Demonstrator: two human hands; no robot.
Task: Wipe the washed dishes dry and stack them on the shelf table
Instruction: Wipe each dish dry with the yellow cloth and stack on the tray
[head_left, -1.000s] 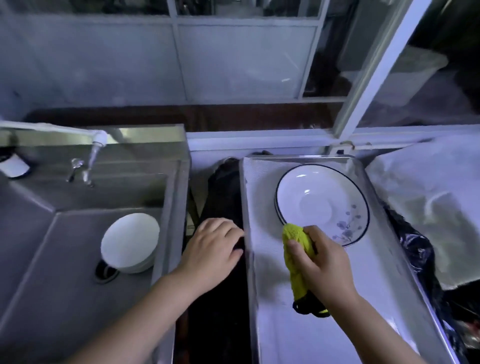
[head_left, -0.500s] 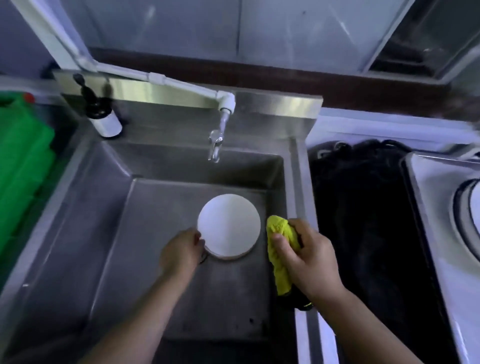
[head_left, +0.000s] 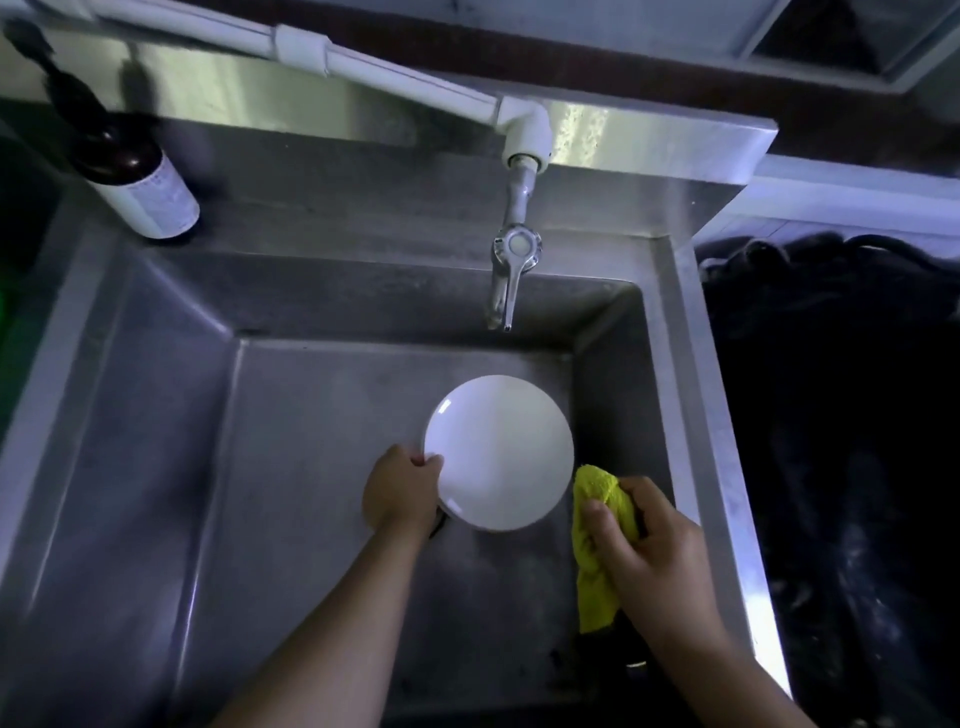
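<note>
step: fetch washed dish | left hand (head_left: 402, 493) grip: pinches rim of white plate (head_left: 498, 452), plate down in steel sink (head_left: 311, 467) | right hand (head_left: 654, 556) grip: clenched round yellow cloth (head_left: 602, 545), just beside plate | next: likely lift plate clear, bring cloth onto it

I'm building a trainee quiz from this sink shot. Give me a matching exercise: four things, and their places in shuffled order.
1 white dish
2 yellow cloth
3 dark bottle
4 tap

A on the sink's back left ledge
B gripped in the right hand
C over the sink, below the white pipe
D held at its rim by the left hand

Pairs: 1-D, 2-B, 3-A, 4-C
</note>
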